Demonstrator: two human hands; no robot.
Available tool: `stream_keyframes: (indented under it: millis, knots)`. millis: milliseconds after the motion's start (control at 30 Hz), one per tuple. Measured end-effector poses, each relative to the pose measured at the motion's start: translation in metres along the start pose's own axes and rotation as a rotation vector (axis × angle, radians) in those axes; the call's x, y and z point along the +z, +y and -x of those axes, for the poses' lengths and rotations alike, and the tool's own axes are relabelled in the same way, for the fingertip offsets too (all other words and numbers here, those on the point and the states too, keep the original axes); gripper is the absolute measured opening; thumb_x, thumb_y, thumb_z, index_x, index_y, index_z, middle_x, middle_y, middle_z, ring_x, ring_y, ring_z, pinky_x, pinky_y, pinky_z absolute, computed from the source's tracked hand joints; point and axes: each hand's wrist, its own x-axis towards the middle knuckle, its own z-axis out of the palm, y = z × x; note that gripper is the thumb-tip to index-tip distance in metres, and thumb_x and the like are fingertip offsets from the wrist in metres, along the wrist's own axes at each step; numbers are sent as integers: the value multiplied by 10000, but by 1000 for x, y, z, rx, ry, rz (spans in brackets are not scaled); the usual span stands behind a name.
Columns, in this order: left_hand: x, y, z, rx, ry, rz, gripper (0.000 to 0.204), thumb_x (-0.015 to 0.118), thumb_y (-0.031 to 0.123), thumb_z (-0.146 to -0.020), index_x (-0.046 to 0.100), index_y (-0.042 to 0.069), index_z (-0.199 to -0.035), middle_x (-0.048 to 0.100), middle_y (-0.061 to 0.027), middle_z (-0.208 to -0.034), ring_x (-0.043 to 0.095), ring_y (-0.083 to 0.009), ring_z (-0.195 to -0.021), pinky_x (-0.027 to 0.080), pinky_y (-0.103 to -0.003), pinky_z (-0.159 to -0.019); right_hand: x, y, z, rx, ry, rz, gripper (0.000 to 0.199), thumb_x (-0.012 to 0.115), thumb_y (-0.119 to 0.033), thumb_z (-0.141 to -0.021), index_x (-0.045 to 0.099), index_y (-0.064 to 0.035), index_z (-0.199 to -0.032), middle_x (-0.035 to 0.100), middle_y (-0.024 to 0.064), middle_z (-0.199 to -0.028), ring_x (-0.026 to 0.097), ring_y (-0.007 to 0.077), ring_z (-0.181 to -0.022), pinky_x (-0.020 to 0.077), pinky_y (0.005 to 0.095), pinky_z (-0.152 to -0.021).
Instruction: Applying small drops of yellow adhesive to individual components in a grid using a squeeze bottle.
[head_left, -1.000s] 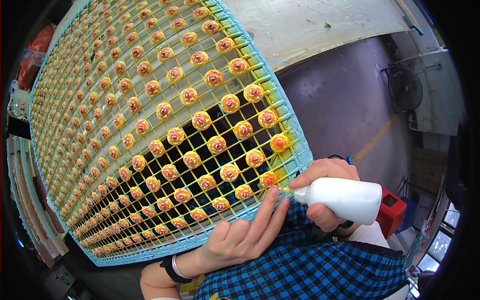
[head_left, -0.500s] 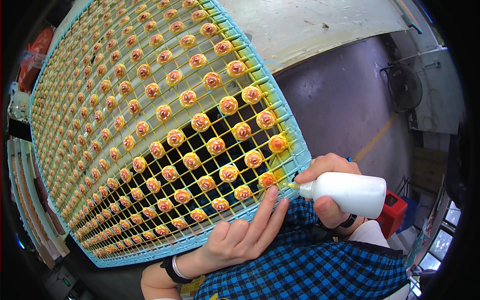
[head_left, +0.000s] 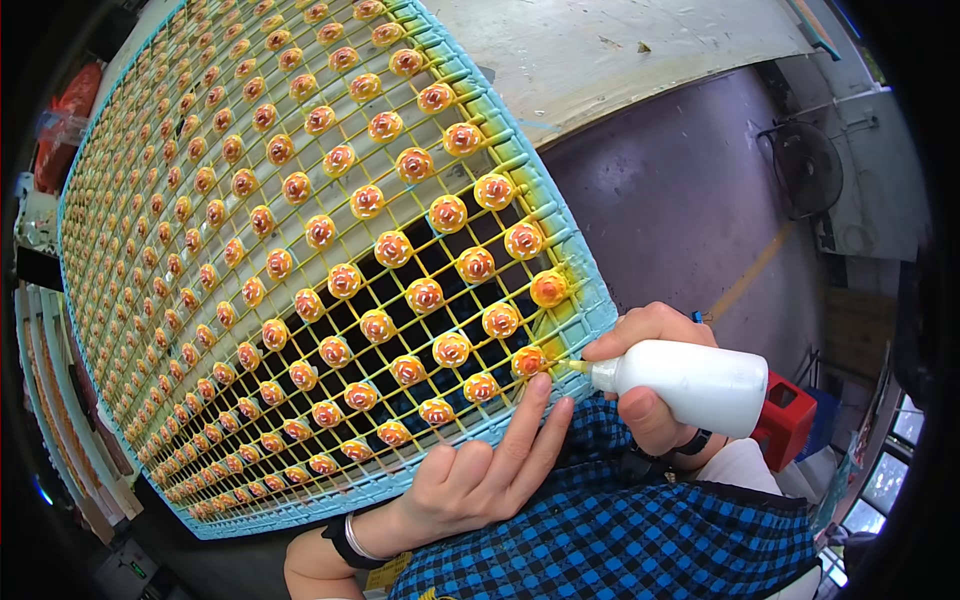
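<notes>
A large rack-like panel [head_left: 590,300] with a light-blue woven rim and a yellow wire-like grid spreads across the left and middle. Orange-and-yellow rosettes dot its grid; most carry white flecks. My right hand [head_left: 650,385] is wrapped round a white squeeze bottle [head_left: 705,388]. The bottle lies nearly level, its thin yellowish nozzle aimed left at the corner rosette [head_left: 528,362]. My left hand [head_left: 485,470] lies over the near rim with fingers stretched, the index fingertip at that rosette's lower edge. Just above, another rosette [head_left: 549,288] looks plain orange, without visible white flecks.
A pale worktop [head_left: 640,60] lies under and beyond the panel. Farther right, a black fan [head_left: 805,170] stands by the wall. Behind the bottle is a red plastic container [head_left: 785,425]. More blue-edged panels [head_left: 60,390] lean at the far left. My checked apron [head_left: 600,520] sits close below.
The panel has shifted slightly left in the picture. The bottle and my right hand have moved a little left, bringing the nozzle nearer the corner rosette. My left hand keeps its pose.
</notes>
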Motion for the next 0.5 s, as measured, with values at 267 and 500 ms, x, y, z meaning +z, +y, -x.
stream_keyframes:
  millis: [267,500]
  knots:
    - [0,0,0,-1,1,-3,294,485,195,-826,624,209,-1085,630,31,-1101,181,-34,-458,135,-183,-431,2,2,1,17,27,-66,386,663,-397,-768,613,-22,-848,599,64,-683,613,186,-540,476,256,-494]
    - [0,0,-2,3,0,0,291,486,197,-827,625,215,-1082,632,36,-1097,182,-34,-456,138,-182,-432,3,3,-3,-60,35,-4,395,671,-393,-762,623,-13,-856,615,71,-702,623,178,-554,485,250,-502]
